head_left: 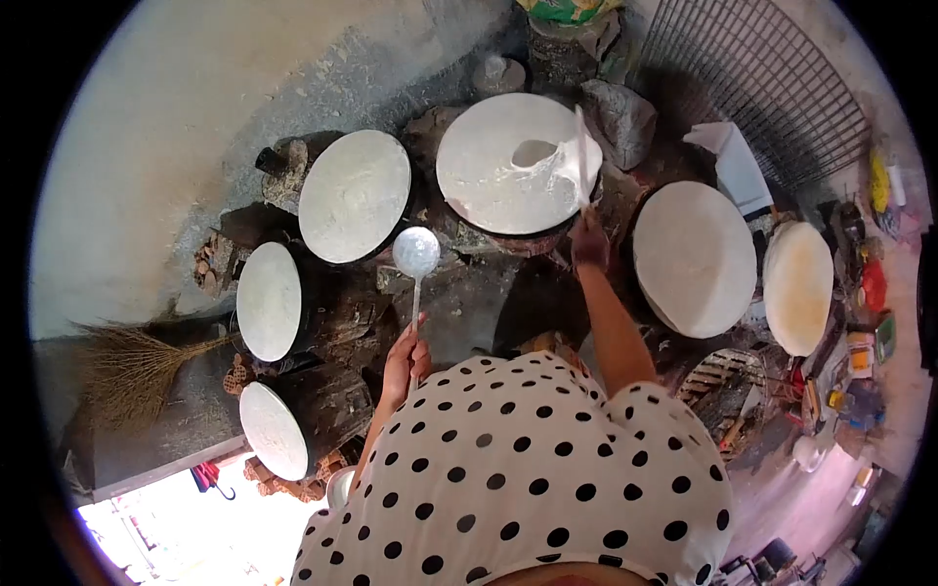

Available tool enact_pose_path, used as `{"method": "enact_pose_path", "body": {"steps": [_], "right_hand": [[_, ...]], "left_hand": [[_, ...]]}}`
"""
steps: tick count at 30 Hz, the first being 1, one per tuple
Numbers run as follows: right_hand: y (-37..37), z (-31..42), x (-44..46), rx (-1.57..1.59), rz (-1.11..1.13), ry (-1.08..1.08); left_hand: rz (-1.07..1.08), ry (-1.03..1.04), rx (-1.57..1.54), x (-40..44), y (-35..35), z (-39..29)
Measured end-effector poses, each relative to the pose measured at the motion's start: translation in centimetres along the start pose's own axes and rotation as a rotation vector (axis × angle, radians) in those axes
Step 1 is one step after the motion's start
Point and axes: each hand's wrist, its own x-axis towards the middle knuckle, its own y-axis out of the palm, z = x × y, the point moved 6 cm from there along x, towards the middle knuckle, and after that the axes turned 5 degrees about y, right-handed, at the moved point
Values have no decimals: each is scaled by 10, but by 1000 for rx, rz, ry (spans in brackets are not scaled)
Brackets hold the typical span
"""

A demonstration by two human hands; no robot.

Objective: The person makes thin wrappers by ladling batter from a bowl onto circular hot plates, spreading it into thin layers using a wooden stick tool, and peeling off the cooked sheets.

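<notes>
My left hand (405,359) is closed around the handle of a metal ladle (416,254), its round bowl raised in front of the griddles. In my right hand (589,244) is a long, thin, pale spreader (583,146), held over the right side of the far round griddle (479,137). White batter (567,164) lies there in a wet, uneven layer, with folds near the spreader and a darker oval patch beside it. To the left, another griddle (355,195) carries a smooth white layer.
More white-topped round griddles (270,301), (274,430) stand at the left. A large white round (695,259) and a browned stack of flatbreads (798,288) are at the right. A broom (137,376) lies left; a wire rack (762,83) leans behind. Firewood surrounds the stoves.
</notes>
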Motion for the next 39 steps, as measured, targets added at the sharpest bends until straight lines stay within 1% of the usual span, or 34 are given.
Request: {"method": "enact_pose_path", "body": {"steps": [2, 3, 5, 6, 8, 9, 10, 11, 12, 14, 16, 17, 18, 19, 21, 22, 23, 24, 26, 27, 28, 30, 31, 32, 34, 35, 36, 38, 39], "right_hand": [[23, 24, 16, 243, 167, -69], [11, 30, 18, 248, 155, -76], [-15, 53, 3, 197, 404, -219], [-15, 51, -2, 195, 408, -225], [-24, 9, -6, 550, 192, 263], [-2, -6, 0, 341, 155, 25], [-3, 7, -6, 130, 66, -199], [7, 14, -7, 40, 190, -299], [14, 12, 2, 63, 227, -371], [26, 8, 18, 116, 310, -512], [4, -6, 29, 566, 372, 334], [66, -56, 59, 1109, 310, 154], [64, -53, 50, 1108, 312, 156], [58, -35, 37, 599, 348, 62], [23, -2, 21, 85, 368, -26], [-7, 20, 19, 168, 367, 15], [-21, 32, 16, 251, 370, 57], [-4, 17, 27, 249, 380, 58], [32, -17, 61, 489, 266, -134], [-1, 19, 31, 151, 422, -11], [-5, 16, 22, 148, 423, -16], [-14, 9, 2, -115, 409, -251], [-16, -6, -5, -81, 432, -347], [-24, -20, -10, -90, 437, -345], [-49, -16, -40, -399, 70, -938], [-52, -16, -50, -403, 78, -940], [-64, -14, -51, -28, 152, -531], [-41, -17, -63, 329, 223, -105], [-9, -13, -72, -135, 211, -284]], "left_hand": [[4, -4, 61, -1, 6, -5], [12, -10, 59, 1, 8, -5], [24, -17, 28, 3, 7, -5], [20, -13, 22, 3, 6, -6], [63, 22, 65, -3, 6, -6], [56, 19, 61, -8, 5, -5], [58, 15, 111, -7, 7, -5], [61, 14, 161, -5, 8, -5], [58, 9, 158, -5, 7, 0], [69, -56, 14, 4, 3, 7], [73, -52, 24, 3, 8, 6], [81, -49, 34, 2, 9, 7], [79, -50, 33, 1, 9, 8], [61, -66, 19, 4, 8, 9], [42, -88, 3, 7, 8, 14], [42, -119, -1, 11, 8, 16], [38, -151, -7, 14, 7, 17], [28, -152, -10, 19, 8, 17], [92, -164, 191, 37, 13, 15], [113, -155, 223, 53, 11, 15], [112, -151, 218, 73, 11, 13], [153, -111, 385, 109, 18, 7], [137, -105, 358, 124, 28, 1], [119, -99, 332, 140, 39, -4], [107, -33, 466, 179, 50, -8], [99, 21, 502, 191, 61, -12], [87, 73, 539, 198, 72, -14], [64, 87, 525, 209, 87, -10], [54, 107, 517, 213, 95, -6]]}}
